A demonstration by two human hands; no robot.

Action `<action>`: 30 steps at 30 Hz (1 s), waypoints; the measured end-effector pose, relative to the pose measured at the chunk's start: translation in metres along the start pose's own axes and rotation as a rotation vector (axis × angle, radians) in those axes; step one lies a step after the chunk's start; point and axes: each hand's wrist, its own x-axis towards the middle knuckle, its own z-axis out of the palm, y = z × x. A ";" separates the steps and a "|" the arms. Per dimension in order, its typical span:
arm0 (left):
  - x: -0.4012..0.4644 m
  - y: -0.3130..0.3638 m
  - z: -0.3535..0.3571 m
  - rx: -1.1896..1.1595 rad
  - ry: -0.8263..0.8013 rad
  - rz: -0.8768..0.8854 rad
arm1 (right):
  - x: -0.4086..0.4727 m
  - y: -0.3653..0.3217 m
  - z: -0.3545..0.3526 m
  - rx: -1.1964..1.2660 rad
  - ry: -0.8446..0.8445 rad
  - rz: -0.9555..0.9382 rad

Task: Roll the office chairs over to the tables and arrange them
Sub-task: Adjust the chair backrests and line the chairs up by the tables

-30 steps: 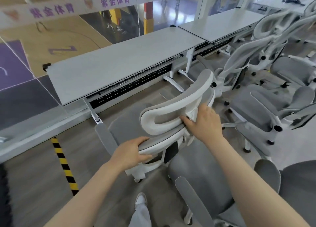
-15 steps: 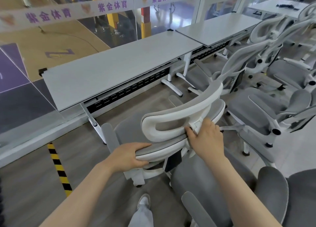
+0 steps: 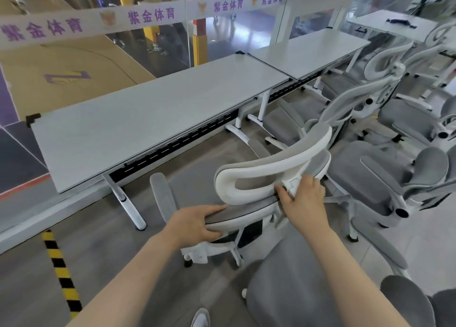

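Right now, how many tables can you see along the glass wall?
3. The nearest table stands directly ahead of the held chair; the second table butts against its right end; a third table sits farther right at the back. More may be hidden beyond the frame.

White-grey chair; yellow-black floor stripe

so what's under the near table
Under the near table: a black perforated panel, white legs and bare floor. No chair yet. The tabletop hides anything farther back.
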 end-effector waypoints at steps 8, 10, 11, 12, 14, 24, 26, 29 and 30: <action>0.077 0.012 -0.018 0.026 0.048 0.028 | 0.097 -0.006 0.006 0.007 -0.075 0.064; 0.092 0.016 -0.020 0.007 0.079 0.027 | 0.115 -0.009 0.007 0.045 -0.068 0.079; 0.099 0.018 -0.020 0.000 0.093 0.025 | 0.123 -0.010 0.008 0.061 -0.065 0.094; 0.106 0.020 -0.020 -0.005 0.105 0.025 | 0.131 -0.010 0.008 0.077 -0.062 0.112; 0.116 0.024 -0.020 -0.013 0.131 0.031 | 0.144 -0.012 0.009 0.128 -0.053 0.153; 0.131 0.033 -0.008 -0.083 0.116 0.029 | 0.161 -0.014 0.011 0.234 0.029 0.198; 0.127 0.032 -0.008 -0.076 0.109 0.028 | 0.158 -0.014 0.012 0.236 0.026 0.189; 0.119 0.031 -0.005 -0.067 0.111 0.028 | 0.151 -0.013 0.012 0.239 0.024 0.181; 0.116 0.031 -0.004 -0.066 0.112 0.031 | 0.148 -0.013 0.012 0.239 0.027 0.179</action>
